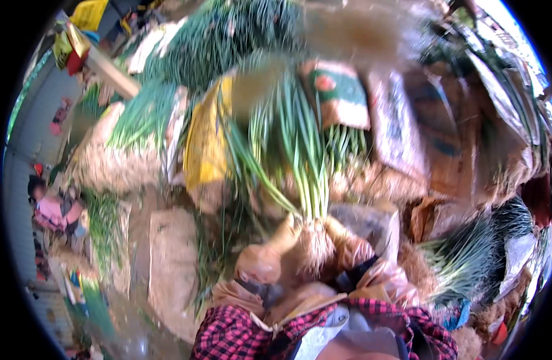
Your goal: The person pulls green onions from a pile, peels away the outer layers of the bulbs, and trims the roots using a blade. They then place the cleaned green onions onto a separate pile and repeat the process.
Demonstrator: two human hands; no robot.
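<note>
A bunch of green onions (pixel 309 162) stands upright in front of my body, its pale roots (pixel 312 245) hanging down between my hands. My left hand (pixel 285 233), in a pale glove, is closed round the left side of the white stems. On the right side, my right hand (pixel 342 234) is closed on the same bunch. A few leaves lean away to the left. The fingertips are partly hidden by the stems. Just behind the bunch are a yellow sack (pixel 207 138) and more onions under a green and brown sack (pixel 336 90).
Onion piles lie at the upper left (pixel 141 120) and right (pixel 468 258). A flat brown sack (pixel 173 264) is on the ground at left. Another person (pixel 57 210) sits at the far left. A wooden post (pixel 111 72) slants nearby.
</note>
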